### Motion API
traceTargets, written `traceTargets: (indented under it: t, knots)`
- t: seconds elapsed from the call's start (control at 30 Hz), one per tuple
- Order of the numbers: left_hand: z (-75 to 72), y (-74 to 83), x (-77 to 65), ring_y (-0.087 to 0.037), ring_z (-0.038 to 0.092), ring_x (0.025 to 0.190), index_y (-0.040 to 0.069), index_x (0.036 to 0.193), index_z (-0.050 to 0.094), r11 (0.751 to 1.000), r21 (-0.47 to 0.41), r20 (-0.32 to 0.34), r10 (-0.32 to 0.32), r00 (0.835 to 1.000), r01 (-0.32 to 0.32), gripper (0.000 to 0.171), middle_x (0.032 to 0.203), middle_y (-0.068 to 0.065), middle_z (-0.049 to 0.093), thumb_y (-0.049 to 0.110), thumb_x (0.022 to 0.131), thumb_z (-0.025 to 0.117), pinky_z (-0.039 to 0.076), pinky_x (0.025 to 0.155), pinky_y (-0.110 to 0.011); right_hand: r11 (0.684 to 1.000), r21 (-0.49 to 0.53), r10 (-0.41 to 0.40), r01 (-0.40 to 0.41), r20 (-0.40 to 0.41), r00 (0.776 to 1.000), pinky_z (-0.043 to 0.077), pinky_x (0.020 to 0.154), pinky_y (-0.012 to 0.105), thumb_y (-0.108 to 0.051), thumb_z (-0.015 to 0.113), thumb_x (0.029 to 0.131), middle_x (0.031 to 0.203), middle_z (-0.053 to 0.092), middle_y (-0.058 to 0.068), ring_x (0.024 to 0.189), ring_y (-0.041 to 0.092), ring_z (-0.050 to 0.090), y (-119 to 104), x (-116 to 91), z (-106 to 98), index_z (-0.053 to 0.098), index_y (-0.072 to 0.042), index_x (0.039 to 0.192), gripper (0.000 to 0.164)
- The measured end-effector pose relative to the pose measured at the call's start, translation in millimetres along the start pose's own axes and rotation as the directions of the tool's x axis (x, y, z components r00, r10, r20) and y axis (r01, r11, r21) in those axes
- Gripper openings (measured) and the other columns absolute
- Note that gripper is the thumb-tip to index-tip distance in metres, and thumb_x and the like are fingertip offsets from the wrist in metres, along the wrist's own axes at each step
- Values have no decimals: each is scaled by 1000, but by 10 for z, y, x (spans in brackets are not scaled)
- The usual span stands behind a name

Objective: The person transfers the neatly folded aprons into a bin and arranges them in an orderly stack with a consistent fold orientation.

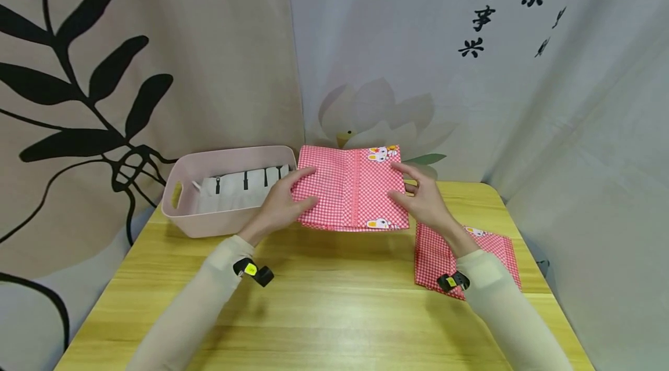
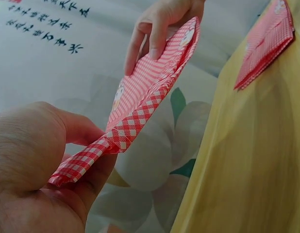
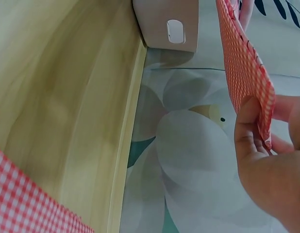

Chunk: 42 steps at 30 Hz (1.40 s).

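Both hands hold up a folded red-and-white gingham cloth piece (image 1: 329, 185) above the far part of the table. It has a pink strip down its middle and white rabbit prints at two right-hand corners. My left hand (image 1: 282, 202) pinches its left edge, thumb on the near face; the left wrist view shows the folded layers between thumb and fingers of the left hand (image 2: 33, 155). My right hand (image 1: 423, 200) grips the right edge, and in the right wrist view the right hand (image 3: 271, 160) has thumb and fingers on opposite faces.
A similar gingham piece (image 1: 431, 258) lies on the right of the wooden table (image 1: 324, 313), partly under the right forearm. At the back left stands a pink bin (image 1: 209, 227) holding white items with black zipper pulls (image 1: 245, 180). Printed curtains (image 1: 397, 28) hang behind the table.
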<state>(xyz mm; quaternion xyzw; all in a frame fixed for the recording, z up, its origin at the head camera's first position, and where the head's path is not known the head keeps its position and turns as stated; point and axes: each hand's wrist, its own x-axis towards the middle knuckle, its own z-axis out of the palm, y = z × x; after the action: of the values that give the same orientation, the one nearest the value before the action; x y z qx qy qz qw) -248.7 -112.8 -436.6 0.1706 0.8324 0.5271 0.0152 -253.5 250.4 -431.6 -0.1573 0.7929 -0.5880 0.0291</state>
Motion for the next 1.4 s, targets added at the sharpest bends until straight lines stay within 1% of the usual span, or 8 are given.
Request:
traceTargets:
  t: [0.17,0.33,0.5,0.8,1.0,1.17,1.27,1.4]
  knots:
    - [-88,-16,-45,-44,58,152,15,171,49,1000,-15,-6,6,1000,-6,73,175,-21,49,14,104,79,51,126,-61,1000,-3,-5,5,-3,1000,67,94,22,-2,75,106,179,41,21,146,54,64,-28,43,77,47,-14,172,73]
    - [-174,-47,-82,-43,57,152,17,171,49,1000,-23,-13,-6,1000,5,74,174,-20,50,13,104,79,50,125,-60,1000,-10,-8,8,4,1000,68,94,24,-3,75,106,180,40,20,146,52,64,-48,94,144,48,-14,172,72]
    - [-233,-98,-105,-44,55,154,16,172,48,1000,-6,-20,-15,1000,15,74,176,-20,48,15,105,79,49,127,-61,1000,7,-10,10,6,1000,69,92,26,-3,75,106,180,40,20,145,53,65,-57,153,209,49,-14,171,72]
    - [-355,-144,-155,-46,63,145,14,173,45,1000,3,-21,-22,1000,22,74,171,-26,51,14,106,77,56,120,-60,999,45,5,-6,26,1000,71,87,29,-2,75,105,175,43,27,144,55,65,-117,238,328,47,-13,172,73]
    - [-451,-156,-193,-46,61,148,11,173,45,1000,17,-25,-9,1000,9,74,172,-26,50,13,106,77,52,124,-59,998,64,-4,1,41,999,71,88,32,-2,74,105,176,42,27,141,56,66,-151,292,410,46,-11,173,73]
    - [-529,-169,-212,-45,58,152,13,173,45,999,41,-34,-11,999,12,73,173,-24,50,12,107,77,47,129,-61,997,79,9,-13,50,999,72,87,33,-3,74,106,175,43,26,140,55,68,-160,347,475,47,-12,172,72]
    - [-583,-187,-225,-44,58,152,15,173,46,998,58,-47,-26,999,28,73,172,-23,52,13,107,77,46,129,-61,996,83,8,-13,58,998,72,87,32,-4,74,106,174,44,27,140,54,68,-165,384,525,47,-13,172,72]
    - [-653,-214,-255,-40,62,147,17,173,47,997,63,-62,-49,997,53,74,169,-23,56,15,106,78,50,125,-54,996,92,-5,-1,67,998,72,88,32,-3,74,106,172,45,28,140,54,68,-164,435,595,47,-12,172,72]
